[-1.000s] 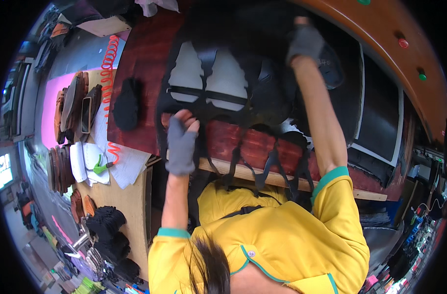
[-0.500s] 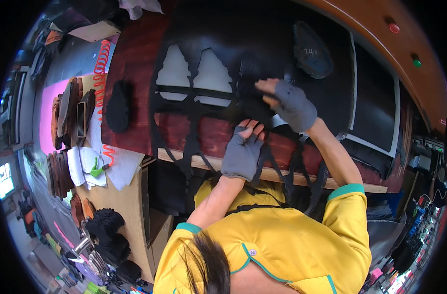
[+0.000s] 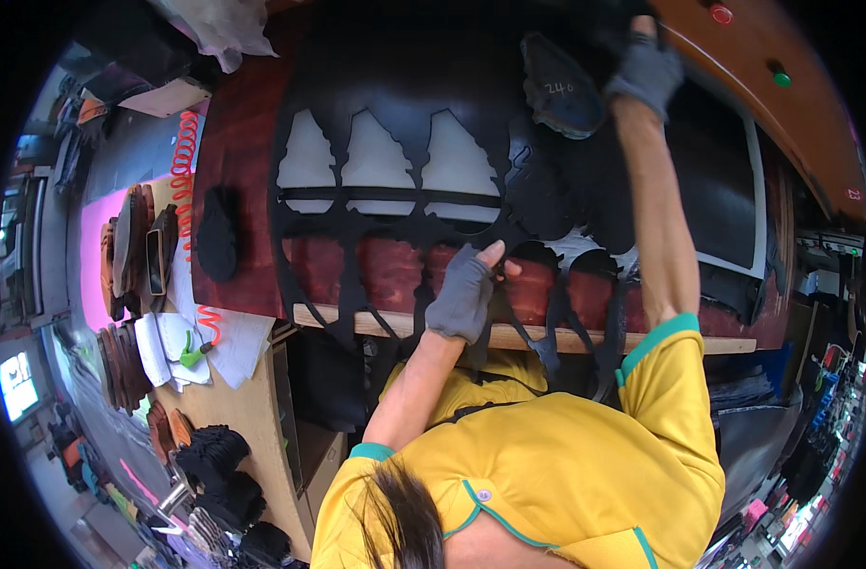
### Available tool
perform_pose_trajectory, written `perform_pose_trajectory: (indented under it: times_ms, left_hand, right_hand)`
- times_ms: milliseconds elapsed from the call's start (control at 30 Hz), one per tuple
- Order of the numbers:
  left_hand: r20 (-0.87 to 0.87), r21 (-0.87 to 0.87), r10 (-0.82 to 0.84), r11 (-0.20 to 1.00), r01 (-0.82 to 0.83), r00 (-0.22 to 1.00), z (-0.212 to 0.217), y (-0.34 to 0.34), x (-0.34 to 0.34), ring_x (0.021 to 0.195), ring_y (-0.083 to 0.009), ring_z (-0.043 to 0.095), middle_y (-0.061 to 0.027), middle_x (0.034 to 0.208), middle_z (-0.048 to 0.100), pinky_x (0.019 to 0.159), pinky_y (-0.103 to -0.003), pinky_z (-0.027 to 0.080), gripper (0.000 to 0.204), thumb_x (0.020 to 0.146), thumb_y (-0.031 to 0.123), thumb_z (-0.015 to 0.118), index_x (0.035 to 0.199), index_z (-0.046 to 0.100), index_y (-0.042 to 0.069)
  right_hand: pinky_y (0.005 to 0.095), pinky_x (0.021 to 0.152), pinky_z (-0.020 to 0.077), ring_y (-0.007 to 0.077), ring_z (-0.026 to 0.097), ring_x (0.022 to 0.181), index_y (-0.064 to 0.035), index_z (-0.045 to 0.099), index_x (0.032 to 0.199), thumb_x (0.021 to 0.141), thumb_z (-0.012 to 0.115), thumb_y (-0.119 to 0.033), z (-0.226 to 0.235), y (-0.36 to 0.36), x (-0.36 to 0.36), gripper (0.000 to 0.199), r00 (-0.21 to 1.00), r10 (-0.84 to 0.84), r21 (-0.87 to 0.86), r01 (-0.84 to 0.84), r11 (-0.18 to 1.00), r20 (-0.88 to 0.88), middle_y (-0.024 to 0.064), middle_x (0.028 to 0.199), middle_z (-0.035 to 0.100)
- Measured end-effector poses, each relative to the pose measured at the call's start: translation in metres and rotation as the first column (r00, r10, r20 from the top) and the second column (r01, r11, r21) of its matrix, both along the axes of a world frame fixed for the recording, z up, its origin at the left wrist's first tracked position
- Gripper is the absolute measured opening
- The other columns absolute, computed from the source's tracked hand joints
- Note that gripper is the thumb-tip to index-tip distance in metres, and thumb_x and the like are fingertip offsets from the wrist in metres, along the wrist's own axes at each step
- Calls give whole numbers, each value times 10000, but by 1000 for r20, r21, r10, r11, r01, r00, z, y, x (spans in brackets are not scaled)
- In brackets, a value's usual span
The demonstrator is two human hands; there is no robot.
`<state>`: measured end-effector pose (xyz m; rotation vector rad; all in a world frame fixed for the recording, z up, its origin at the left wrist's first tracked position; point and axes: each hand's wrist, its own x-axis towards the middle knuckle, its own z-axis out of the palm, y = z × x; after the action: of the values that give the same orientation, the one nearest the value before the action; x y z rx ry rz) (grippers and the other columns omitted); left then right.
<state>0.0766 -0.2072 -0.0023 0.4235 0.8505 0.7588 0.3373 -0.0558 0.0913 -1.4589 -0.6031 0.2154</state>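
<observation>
A large black sheet [image 3: 471, 142], thin and matte like leather or rubber, is spread flat over the reddish-brown worktop [image 3: 234, 247], its long axis running left to right across the view. Rows of pointed, shoe-part-shaped holes are cut out of it, their tips turned toward the far edge, and the remaining strips form a lattice that hangs in narrow tails over the pale wooden near edge of the worktop. The left hand [image 3: 463, 292], in a grey fingerless glove, is laid on the sheet near that edge, with the bare fingertips pinched on one strip and the forearm rising from below. The right arm is stretched fully to the far side, where the gloved right hand [image 3: 646, 66] rests beside a dark oval cutting die [image 3: 558, 87]; whether it is gripping anything cannot be told. An orange coiled hose [image 3: 182, 161] lies at the left.
</observation>
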Motion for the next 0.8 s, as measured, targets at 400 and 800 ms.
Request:
perform_pose_trajectory:
  times_ms: [400,800]
  left_hand:
    - [226,-80,-266,954,289,937,12,17,11,593,-180,511,-101,567,537,818,-327,436,278,946,249,540,1066,555,-1]
    - [-539,405,84,898,171,838,53,-36,-22,1172,-189,557,-96,1262,570,1002,-314,441,408,915,67,597,1306,500,6]
  right_hand:
    - [448,1132,355,326,508,1297,-55,586,1270,961,568,-400,-49,-149,-28,464,37,787,-682,-475,557,616,175,1326,581]
    - [397,814,549,326,659,1020,-41,656,1115,916,628,-80,-47,-106,85,205,853,28,-83,18,996,521,146,1072,673]
